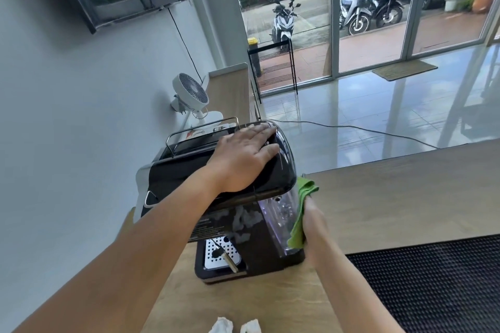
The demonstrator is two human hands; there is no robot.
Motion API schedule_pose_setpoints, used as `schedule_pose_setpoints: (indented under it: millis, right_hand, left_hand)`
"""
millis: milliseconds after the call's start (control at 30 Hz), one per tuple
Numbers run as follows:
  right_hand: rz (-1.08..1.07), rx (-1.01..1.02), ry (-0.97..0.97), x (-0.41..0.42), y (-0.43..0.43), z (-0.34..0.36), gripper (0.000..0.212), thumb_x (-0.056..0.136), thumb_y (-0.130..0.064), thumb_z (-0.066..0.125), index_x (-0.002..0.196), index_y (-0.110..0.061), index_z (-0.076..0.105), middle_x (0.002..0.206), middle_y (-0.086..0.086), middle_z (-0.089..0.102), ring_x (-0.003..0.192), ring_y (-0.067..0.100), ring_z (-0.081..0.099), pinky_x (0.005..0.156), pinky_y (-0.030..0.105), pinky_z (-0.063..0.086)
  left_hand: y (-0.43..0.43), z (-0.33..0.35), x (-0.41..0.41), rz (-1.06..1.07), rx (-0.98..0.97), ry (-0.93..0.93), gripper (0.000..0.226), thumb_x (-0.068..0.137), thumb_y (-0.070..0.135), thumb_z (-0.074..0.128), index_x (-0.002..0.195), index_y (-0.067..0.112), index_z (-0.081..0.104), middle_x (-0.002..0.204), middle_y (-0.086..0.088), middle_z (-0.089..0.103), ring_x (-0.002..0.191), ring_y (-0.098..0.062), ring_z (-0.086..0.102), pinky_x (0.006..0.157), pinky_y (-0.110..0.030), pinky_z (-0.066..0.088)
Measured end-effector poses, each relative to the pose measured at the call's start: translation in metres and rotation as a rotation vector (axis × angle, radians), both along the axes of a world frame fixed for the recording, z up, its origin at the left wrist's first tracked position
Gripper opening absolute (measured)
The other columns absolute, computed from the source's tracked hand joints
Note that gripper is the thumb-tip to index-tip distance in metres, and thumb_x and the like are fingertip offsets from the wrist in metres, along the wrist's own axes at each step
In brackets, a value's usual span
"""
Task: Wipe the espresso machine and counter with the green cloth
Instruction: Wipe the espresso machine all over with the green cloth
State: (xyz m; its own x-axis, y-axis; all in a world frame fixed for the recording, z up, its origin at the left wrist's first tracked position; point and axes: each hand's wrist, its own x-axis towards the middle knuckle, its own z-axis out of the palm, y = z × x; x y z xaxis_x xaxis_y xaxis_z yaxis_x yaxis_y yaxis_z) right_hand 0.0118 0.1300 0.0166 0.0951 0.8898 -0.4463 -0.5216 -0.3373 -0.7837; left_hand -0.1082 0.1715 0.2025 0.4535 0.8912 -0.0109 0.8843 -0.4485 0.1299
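While the left hand (pixel 243 159) lies flat and open, palm down on the black top of the espresso machine (pixel 189 184), the right hand (pixel 315 227) presses the green cloth (pixel 300 219) against the machine's clear right side. Print on the front panel is illegible. Machine stands on the wooden counter (pixel 392 197).

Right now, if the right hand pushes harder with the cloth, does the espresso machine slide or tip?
Probably stays put: the left hand presses flat on the espresso machine. Its broad base suggests sliding before tipping. The green cloth looks floppy, bunched against the side.
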Motion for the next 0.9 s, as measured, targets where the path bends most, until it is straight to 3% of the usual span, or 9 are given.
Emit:
schedule_pose_setpoints:
  millis: [100, 233, 300, 367, 467, 567, 633, 800, 900]
  right_hand:
    - [0.031, 0.129, -0.003, 0.002, -0.004, 0.036, 0.045, 0.096, -0.051, 0.036, 0.113, -0.024, 0.068, 0.110, 0.004, 0.073, 0.106, 0.024, 0.066, 0.098, 0.045, 0.050]
    - [0.107, 0.274, 0.040, 0.015, 0.040, 0.078, 0.044, 0.101, -0.042, 0.039, 0.087, -0.020, 0.075, 0.085, 0.003, 0.077, 0.077, 0.014, 0.073, 0.066, 0.028, 0.055]
    - [0.133, 0.281, 0.005, 0.014, 0.061, 0.072, 0.046, 0.101, -0.042, 0.039, 0.083, -0.021, 0.076, 0.085, 0.003, 0.077, 0.076, 0.014, 0.072, 0.067, 0.029, 0.052]
    - [0.127, 0.240, -0.016, 0.012, 0.067, 0.047, 0.046, 0.101, -0.046, 0.037, 0.096, -0.020, 0.074, 0.090, 0.003, 0.077, 0.084, 0.016, 0.072, 0.072, 0.029, 0.054]
    - [0.140, 0.066, 0.003, 0.010, 0.060, 0.002, 0.059, 0.094, -0.062, 0.040, 0.114, -0.015, 0.070, 0.101, 0.007, 0.076, 0.099, 0.024, 0.070, 0.091, 0.040, 0.054]
    - [0.118, 0.026, 0.034, 0.010, 0.037, -0.010, 0.050, 0.101, -0.046, 0.035, 0.102, -0.014, 0.073, 0.096, 0.013, 0.076, 0.093, 0.030, 0.071, 0.094, 0.048, 0.053]
    - [0.114, 0.081, 0.083, 0.009, 0.026, 0.006, 0.046, 0.102, -0.041, 0.034, 0.100, -0.015, 0.073, 0.095, 0.012, 0.076, 0.090, 0.028, 0.072, 0.089, 0.048, 0.055]
    - [0.157, 0.327, 0.057, 0.017, 0.067, 0.063, 0.042, 0.103, -0.038, 0.034, 0.097, -0.020, 0.071, 0.088, 0.003, 0.077, 0.081, 0.015, 0.073, 0.066, 0.025, 0.056]
    - [0.207, 0.353, -0.013, 0.019, 0.096, 0.061, 0.040, 0.104, -0.035, 0.033, 0.095, -0.020, 0.069, 0.082, 0.000, 0.077, 0.077, 0.012, 0.072, 0.068, 0.027, 0.054]
  left_hand:
    - [0.000, 0.002, 0.000, 0.001, -0.011, -0.016, 0.051, 0.100, 0.048, 0.022, 0.150, 0.039, 0.016, 0.159, 0.020, 0.010, 0.146, -0.001, 0.004, 0.117, -0.036, 0.004]
    - [0.001, 0.000, 0.000, 0.001, -0.020, 0.007, 0.052, 0.100, 0.048, 0.024, 0.150, 0.039, 0.015, 0.159, 0.020, 0.009, 0.146, -0.002, 0.003, 0.117, -0.036, 0.003]
    - [0.000, 0.002, 0.000, 0.003, -0.021, 0.005, 0.052, 0.100, 0.047, 0.024, 0.150, 0.039, 0.015, 0.159, 0.019, 0.009, 0.146, -0.002, 0.003, 0.116, -0.036, 0.002]
    - [-0.002, 0.003, 0.000, 0.008, -0.028, 0.001, 0.051, 0.101, 0.045, 0.024, 0.151, 0.039, 0.015, 0.159, 0.020, 0.009, 0.146, -0.001, 0.003, 0.116, -0.034, 0.002]
    - [-0.006, 0.003, 0.000, 0.007, -0.032, 0.004, 0.051, 0.101, 0.045, 0.024, 0.151, 0.040, 0.014, 0.159, 0.021, 0.008, 0.146, 0.000, 0.002, 0.116, -0.033, 0.001]
    - [-0.005, 0.005, 0.001, 0.005, -0.033, -0.003, 0.050, 0.101, 0.044, 0.024, 0.150, 0.040, 0.014, 0.159, 0.021, 0.008, 0.146, 0.000, 0.001, 0.116, -0.034, 0.001]
    - [-0.004, 0.006, 0.001, 0.011, -0.037, -0.002, 0.050, 0.101, 0.044, 0.024, 0.150, 0.041, 0.014, 0.158, 0.022, 0.008, 0.146, 0.000, 0.001, 0.115, -0.033, 0.001]
    - [-0.004, 0.004, 0.002, 0.026, -0.043, 0.003, 0.050, 0.101, 0.044, 0.025, 0.150, 0.041, 0.014, 0.158, 0.023, 0.008, 0.146, 0.000, 0.002, 0.116, -0.033, 0.001]
    - [-0.006, 0.005, 0.003, 0.035, -0.056, 0.002, 0.050, 0.101, 0.043, 0.026, 0.150, 0.040, 0.014, 0.158, 0.023, 0.008, 0.146, 0.000, 0.002, 0.115, -0.032, 0.000]
